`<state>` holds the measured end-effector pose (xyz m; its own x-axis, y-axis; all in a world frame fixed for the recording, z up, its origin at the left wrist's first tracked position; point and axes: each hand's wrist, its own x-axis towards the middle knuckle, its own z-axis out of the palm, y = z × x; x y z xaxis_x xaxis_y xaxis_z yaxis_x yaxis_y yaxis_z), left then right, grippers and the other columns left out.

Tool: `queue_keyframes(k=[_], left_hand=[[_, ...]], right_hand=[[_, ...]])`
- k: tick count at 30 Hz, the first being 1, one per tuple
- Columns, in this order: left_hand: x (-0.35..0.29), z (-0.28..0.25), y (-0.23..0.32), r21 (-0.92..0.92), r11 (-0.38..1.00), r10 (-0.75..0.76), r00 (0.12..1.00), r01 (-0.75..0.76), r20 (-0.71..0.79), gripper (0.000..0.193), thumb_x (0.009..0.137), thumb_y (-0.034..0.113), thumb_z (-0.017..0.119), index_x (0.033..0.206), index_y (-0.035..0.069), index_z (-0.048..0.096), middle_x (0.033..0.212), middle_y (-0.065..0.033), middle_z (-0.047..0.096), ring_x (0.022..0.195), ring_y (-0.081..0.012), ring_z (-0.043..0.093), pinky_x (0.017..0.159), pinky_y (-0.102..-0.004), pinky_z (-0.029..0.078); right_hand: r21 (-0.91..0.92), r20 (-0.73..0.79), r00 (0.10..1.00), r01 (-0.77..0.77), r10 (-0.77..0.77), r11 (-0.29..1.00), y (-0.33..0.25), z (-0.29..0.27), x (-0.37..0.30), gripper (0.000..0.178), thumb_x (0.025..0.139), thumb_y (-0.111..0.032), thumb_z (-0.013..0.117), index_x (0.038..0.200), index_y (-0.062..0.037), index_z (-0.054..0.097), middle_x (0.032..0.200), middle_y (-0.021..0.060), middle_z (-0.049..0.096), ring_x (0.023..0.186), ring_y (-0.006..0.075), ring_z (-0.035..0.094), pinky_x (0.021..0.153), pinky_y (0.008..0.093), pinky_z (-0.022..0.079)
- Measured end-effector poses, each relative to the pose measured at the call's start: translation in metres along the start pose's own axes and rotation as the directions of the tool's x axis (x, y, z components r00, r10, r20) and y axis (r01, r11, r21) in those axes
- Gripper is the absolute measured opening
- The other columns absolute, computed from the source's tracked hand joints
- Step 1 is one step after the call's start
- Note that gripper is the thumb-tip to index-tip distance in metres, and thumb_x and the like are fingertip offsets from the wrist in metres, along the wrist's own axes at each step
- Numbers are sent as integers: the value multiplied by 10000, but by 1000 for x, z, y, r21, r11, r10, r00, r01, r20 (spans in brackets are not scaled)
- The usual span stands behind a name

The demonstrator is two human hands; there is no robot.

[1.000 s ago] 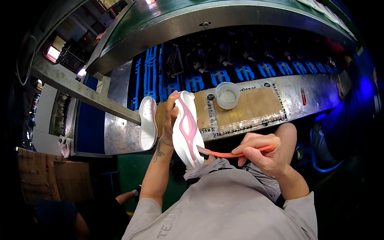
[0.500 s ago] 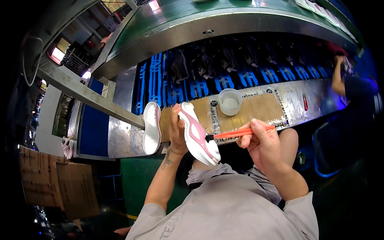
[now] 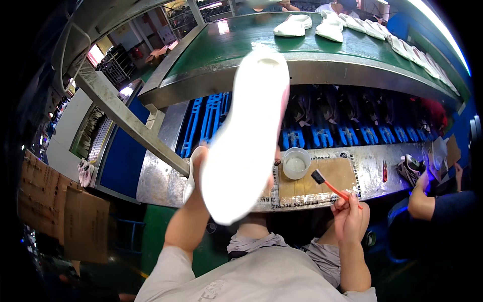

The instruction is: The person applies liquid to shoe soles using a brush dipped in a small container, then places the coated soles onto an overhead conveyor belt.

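My left hand (image 3: 199, 163) holds up a white and pink shoe sole (image 3: 246, 136), which now looms large and overexposed in the middle of the view. Fingertips show past its right edge; most of the hand is hidden behind it. In my right hand (image 3: 347, 221), low on the right over my knee, is an orange-handled brush (image 3: 333, 188) with black bristles, pinched near the handle's end. Its bristles are apart from the sole. A translucent plastic cup (image 3: 296, 163) with pale contents stands between them on the bench. The second sole (image 3: 188, 185) is mostly covered by my left arm.
Tan cardboard (image 3: 327, 178) is taped on the metal bench (image 3: 161, 173). Behind it run blue racks (image 3: 322, 135). Above, a green conveyor (image 3: 241, 38) carries several white soles (image 3: 329, 30). A metal bar (image 3: 126, 116) slants at left. At right, a co-worker's arm (image 3: 421, 199) reaches a shoe (image 3: 410, 168).
My left hand has lifted and turned the sole, bringing it closer to view. The brush has left the sole and moved right and down. The view has tilted up, showing more of the conveyor.
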<state>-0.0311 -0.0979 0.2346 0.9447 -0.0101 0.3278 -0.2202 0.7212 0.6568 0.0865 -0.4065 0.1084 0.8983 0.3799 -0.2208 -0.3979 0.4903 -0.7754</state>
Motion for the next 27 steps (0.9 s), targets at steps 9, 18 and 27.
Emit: queue_keyframes(k=[9, 18, 27], left_hand=[[217, -87, 119, -100, 887, 316, 752, -451, -579, 784, 1072, 515, 409, 1545, -71, 191, 1505, -399, 314, 1227, -515, 556, 966, -546, 574], [4, -100, 45, 892, -229, 621, 764, 391, -175, 406, 989, 295, 660, 1101, -92, 700, 963, -206, 758, 895, -276, 744, 780, -362, 567], [-183, -213, 5, 208, -363, 477, 373, 908, -796, 726, 761, 576, 768, 1068, -82, 735, 1068, -320, 718, 1056, -432, 702, 943, -481, 546]], right_hand=[[-44, 108, 994, 2, 3, 999, 7, -2, -20, 353, 1096, -306, 502, 1089, 8, 663, 777, 50, 642, 732, 140, 595, 724, 300, 506], [-207, 197, 980, 65, -24, 976, 14, -9, -6, 308, 1085, -238, 544, 1114, 37, 678, 838, 64, 669, 788, 129, 619, 743, 274, 501], [-692, 413, 896, 425, -162, 584, -7, 33, 60, 226, 1028, -165, 621, 1060, 31, 729, 822, 73, 721, 765, 132, 640, 727, 270, 482]])
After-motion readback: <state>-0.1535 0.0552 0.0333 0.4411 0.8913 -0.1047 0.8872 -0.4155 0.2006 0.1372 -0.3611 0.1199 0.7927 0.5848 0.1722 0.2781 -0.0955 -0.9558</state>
